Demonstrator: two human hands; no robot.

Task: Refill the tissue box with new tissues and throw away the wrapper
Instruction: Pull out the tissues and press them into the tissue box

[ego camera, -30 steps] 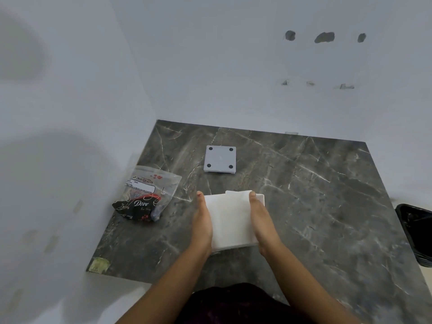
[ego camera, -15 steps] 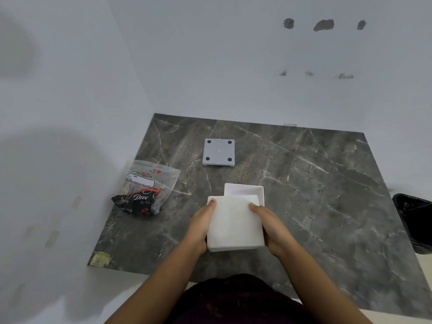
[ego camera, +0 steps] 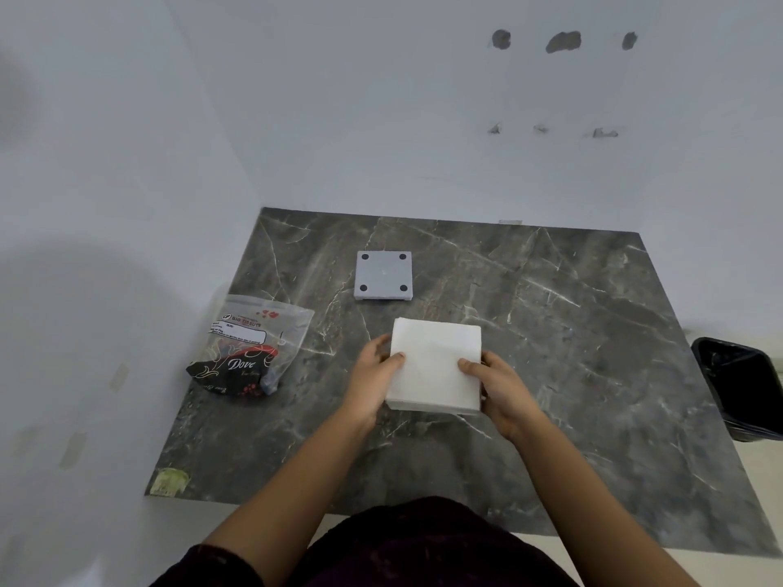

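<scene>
On the table (ego camera: 593, 374), a tissue stack (ego camera: 434, 366) sits centre, wrapper (ego camera: 250, 353) at left, lid (ego camera: 383, 275) behind, bin (ego camera: 745, 387) at right.

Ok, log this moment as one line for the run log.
both hands hold tissue stack: left hand, right hand, tissue stack | wrapper on table, left | bin right

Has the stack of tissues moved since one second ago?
Yes. The tissue stack, held by both hands, moved slightly away from the person, toward the grey lid.

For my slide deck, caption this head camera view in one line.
Both hands, left and right, hold a white tissue stack over the dark marble table, printed plastic wrapper alongside.
</scene>
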